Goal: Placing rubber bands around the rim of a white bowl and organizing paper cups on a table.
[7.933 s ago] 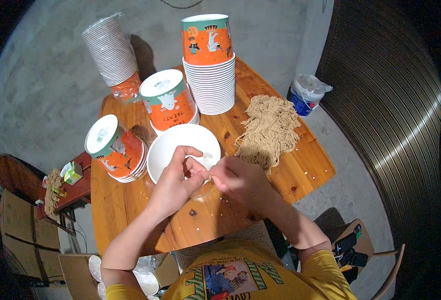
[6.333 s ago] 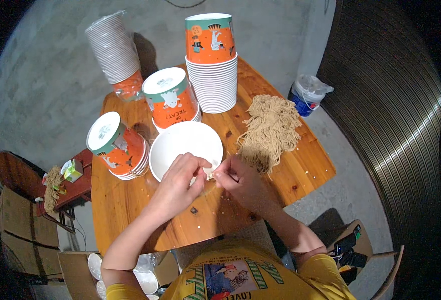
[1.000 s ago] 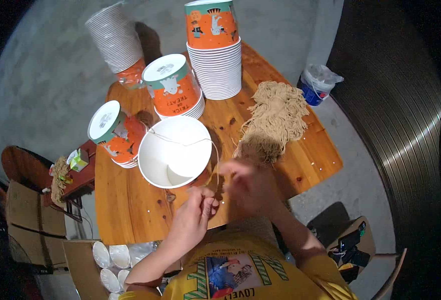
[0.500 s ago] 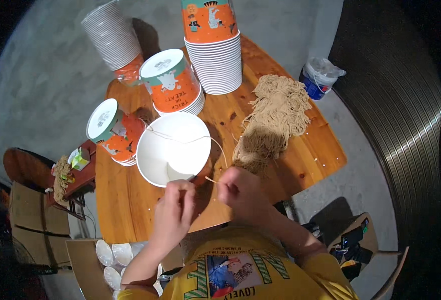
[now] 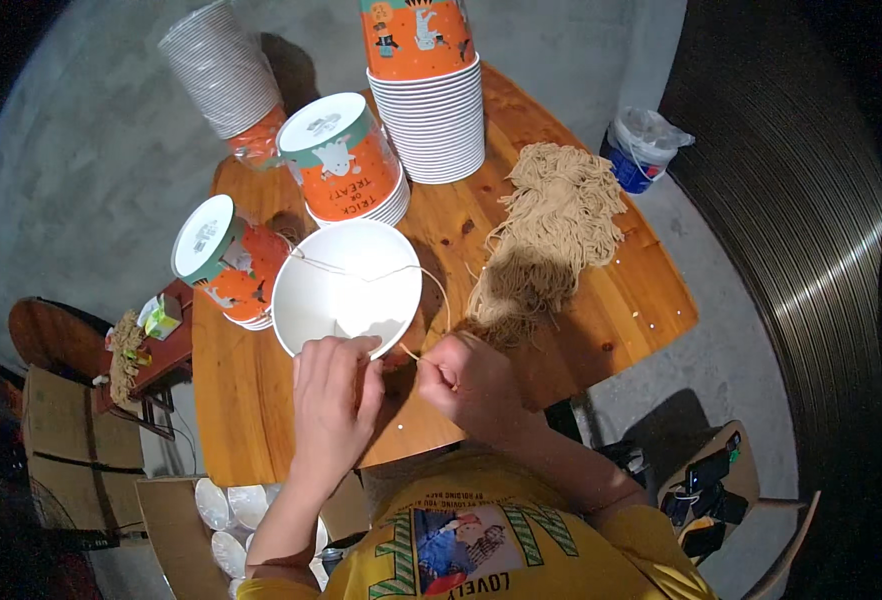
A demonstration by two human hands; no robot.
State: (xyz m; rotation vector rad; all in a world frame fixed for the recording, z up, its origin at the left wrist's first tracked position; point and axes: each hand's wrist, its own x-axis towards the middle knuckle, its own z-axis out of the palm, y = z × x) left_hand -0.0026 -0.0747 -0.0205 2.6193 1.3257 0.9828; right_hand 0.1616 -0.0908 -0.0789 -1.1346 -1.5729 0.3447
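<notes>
A white-lined paper bucket (image 5: pixel 306 290) stands in front of me, its open mouth tipped toward me. At its near rim, my left hand (image 5: pixel 336 390) grips the edge, fingers bent over it. A thin tan cord (image 5: pixel 444 292) crosses the bucket's mouth from the far left rim and loops down on the right. My right hand (image 5: pixel 476 385) is closed in a pinch on this cord just right of the bucket, with a short end sticking out toward the rim. A heap of matching tan cords (image 5: pixel 561 215) lies to the right.
Upside-down orange printed buckets (image 5: pixel 346 170) and another orange bucket (image 5: pixel 236 265) stand left and behind. A tall bucket stack (image 5: pixel 426 120) rises at the back of the wooden table (image 5: pixel 601 350). An open carton (image 5: pixel 161 520) of white-topped tubs sits lower left; a blue-white pail (image 5: pixel 641 150) is right.
My left hand has moved up and left onto the bucket's near rim. My right hand has shifted slightly left with the cord, bringing its end closer to the bucket.
</notes>
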